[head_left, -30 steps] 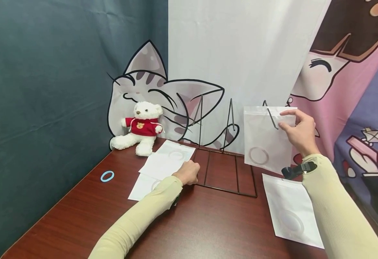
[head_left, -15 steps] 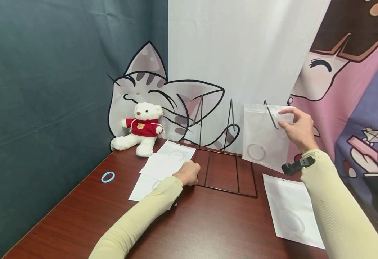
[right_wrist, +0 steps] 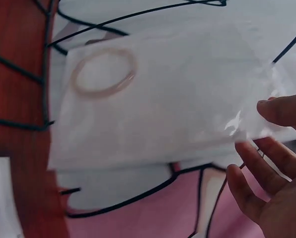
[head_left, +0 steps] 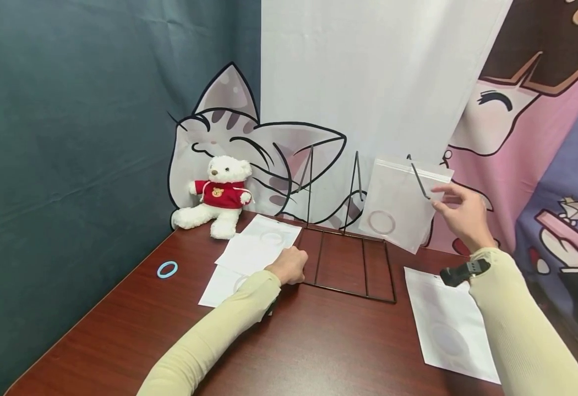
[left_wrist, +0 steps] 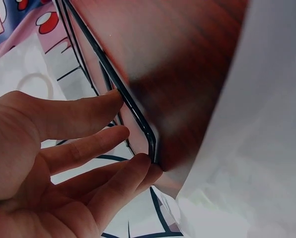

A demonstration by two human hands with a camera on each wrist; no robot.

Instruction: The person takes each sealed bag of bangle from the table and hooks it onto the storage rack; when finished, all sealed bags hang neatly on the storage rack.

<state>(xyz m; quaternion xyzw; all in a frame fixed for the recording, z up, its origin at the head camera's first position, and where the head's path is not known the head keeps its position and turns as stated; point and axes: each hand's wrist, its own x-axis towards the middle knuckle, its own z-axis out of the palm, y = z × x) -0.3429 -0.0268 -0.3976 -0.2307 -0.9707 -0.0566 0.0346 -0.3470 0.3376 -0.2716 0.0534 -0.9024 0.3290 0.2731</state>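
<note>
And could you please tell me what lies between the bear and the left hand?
Overlapping white pouches lie on the table between the bear and the left hand, as the head view shows.

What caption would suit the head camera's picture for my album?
Left hand on the wire rack, right hand by a tilted pouch hanging on a hook, a teddy bear sitting nearby.

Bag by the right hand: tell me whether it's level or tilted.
Tilted: in the head view, the bag has its top edge sloping down toward the right hand.
</note>
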